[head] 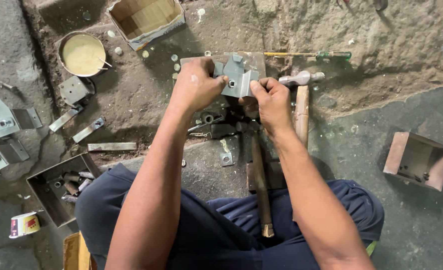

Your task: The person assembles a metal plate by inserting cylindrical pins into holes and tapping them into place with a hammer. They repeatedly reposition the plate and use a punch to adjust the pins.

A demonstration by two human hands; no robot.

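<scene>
We hold grey metal bracket (237, 80) over floor (381, 125), left hand (195, 89) clamped on its left side, right hand (270, 99) pinching right edge; hammer (259, 175) lies just below bracket; fitting step, we judge; next move needs steady alignment

Left hand (195, 87) and right hand (271, 102) gripping bent grey metal bracket (237, 80) from both sides, above rough stone floor (381, 40). Wooden-handled hammer (260, 185) lying between knees. Second hammer (301, 95) just right of right hand. Green-handled screwdriver (306, 54) beyond bracket. Round tin of yellowish paste (83, 53) far left, cardboard box (146, 17) above it. Metal tray of small parts (64, 185) by left knee. Similar brackets (1, 117) at left edge.
</scene>
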